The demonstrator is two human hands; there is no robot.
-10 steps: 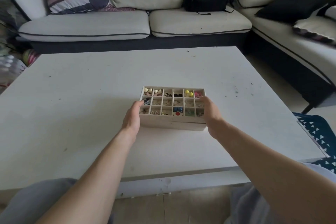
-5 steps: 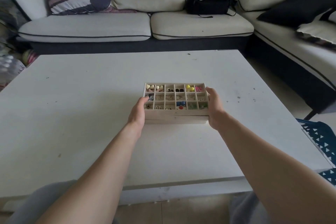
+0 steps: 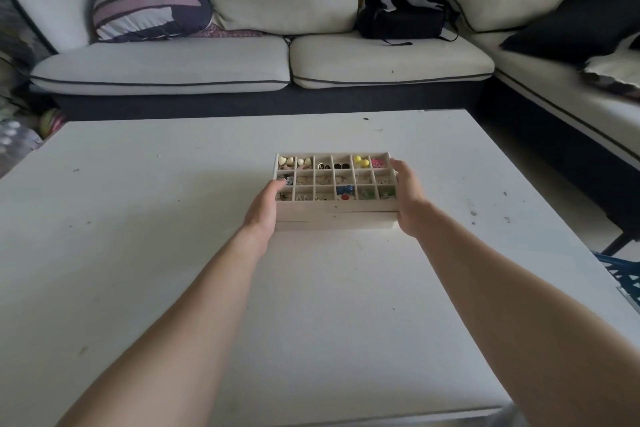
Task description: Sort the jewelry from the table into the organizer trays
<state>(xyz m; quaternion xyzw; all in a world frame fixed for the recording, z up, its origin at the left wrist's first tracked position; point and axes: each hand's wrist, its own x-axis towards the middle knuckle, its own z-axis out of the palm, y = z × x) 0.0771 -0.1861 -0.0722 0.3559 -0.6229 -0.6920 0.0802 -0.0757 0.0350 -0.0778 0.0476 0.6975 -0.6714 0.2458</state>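
Barely visible: lower tray point(image 3: 336, 224) | left hand point(image 3: 263, 211), right hand point(image 3: 409, 198) clasp top tray point(image 3: 334, 207)

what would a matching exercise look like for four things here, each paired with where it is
Things:
1. yellow beads
2. pink pieces
3. black bag
4. left hand

Places:
a. on the sofa seat
b. organizer tray, far row, rightmost compartment
c. holding the tray's left side
d. far row, second compartment from the right

Pairs: 1-d, 2-b, 3-a, 4-c
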